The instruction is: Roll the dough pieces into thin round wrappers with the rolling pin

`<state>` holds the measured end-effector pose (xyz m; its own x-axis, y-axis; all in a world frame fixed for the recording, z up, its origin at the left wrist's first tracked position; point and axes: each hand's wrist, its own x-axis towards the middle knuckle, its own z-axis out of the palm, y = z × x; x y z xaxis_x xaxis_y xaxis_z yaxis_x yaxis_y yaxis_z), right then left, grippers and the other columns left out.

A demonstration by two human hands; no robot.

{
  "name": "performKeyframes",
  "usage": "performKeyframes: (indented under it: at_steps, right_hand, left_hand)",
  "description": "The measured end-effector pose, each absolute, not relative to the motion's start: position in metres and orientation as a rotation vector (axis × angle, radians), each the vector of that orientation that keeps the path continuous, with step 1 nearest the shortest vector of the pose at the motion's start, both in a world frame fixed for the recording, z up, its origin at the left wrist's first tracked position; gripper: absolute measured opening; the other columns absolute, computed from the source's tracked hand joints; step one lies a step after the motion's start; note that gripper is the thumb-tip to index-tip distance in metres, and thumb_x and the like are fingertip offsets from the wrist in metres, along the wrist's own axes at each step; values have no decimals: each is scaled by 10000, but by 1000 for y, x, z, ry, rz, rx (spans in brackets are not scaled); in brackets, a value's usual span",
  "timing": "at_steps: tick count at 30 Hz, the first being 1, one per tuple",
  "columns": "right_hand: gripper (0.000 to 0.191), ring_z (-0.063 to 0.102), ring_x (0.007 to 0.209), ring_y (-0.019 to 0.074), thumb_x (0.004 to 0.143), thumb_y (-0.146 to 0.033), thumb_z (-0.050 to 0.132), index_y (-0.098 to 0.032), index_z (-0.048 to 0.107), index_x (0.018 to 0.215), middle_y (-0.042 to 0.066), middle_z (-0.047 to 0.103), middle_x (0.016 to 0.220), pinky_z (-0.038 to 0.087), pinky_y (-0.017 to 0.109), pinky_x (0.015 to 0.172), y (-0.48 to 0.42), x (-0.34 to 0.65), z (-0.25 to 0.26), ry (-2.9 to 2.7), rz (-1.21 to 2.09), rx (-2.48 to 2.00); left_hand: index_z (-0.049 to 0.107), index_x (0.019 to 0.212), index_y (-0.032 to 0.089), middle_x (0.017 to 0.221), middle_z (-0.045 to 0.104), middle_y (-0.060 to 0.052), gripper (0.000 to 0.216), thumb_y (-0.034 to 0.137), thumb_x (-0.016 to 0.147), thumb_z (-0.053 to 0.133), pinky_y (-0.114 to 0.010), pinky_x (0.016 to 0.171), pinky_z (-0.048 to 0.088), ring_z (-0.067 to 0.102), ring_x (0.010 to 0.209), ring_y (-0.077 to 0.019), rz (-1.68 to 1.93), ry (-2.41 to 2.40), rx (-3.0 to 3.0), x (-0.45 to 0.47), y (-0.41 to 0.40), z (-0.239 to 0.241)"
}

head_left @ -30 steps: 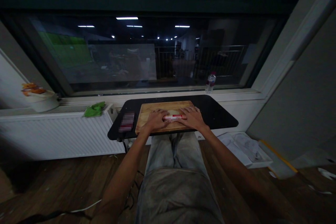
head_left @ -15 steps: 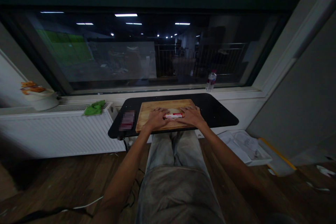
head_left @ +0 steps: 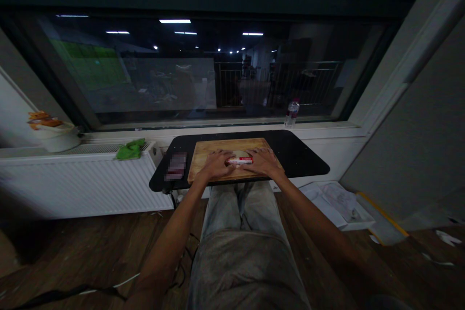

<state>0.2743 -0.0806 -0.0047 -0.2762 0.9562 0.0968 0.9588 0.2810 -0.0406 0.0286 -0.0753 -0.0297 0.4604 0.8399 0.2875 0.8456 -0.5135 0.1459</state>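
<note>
A wooden cutting board (head_left: 203, 150) lies on a small black table (head_left: 301, 155) in front of me. On the board a red and white roller (head_left: 239, 160) lies across a pale flat round of dough (head_left: 240, 154). My left hand (head_left: 215, 165) rests flat on the roller's left end, fingers stretched out. My right hand (head_left: 264, 162) lies flat on its right end in the same way. Both palms press down on it and hide its ends.
A blurred small object (head_left: 176, 166) lies on the table's left part. A water bottle (head_left: 291, 113) stands on the window sill. A green cloth (head_left: 131, 149) lies on the white radiator, a white pot (head_left: 58, 138) further left. Papers (head_left: 336, 203) lie on the floor at right.
Both hands and the roller have drawn slightly nearer to me along the board, uncovering more of the dough behind them. The view shifted a little.
</note>
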Motion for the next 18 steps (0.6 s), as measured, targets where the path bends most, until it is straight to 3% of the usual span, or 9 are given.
performKeyframes:
  at_steps: [11,18]
  right_hand:
    - [905,577,1481,408,1002,-891,557,-243,635,1629,160,679,1600,339,583,1294,-85,277,-6,-2469,-183,-1708]
    - [634,554,1544,313,1198,-606,302,-288,662,1610,82,656,1651,338,499,1319,-87,282,1,-2559,-89,-1585]
  left_hand:
    - [748,1494,226,1555,722,-98,516,448,1031,688,-496,1230,488,640,1429,-346,-536,-1567,-2683,29,-80,-25]
    - [748,1503,277,1581,708,-70,487,435,1050,667,-487,1223,492,630,1437,-331,-530,-1529,-2687,28,-80,-26]
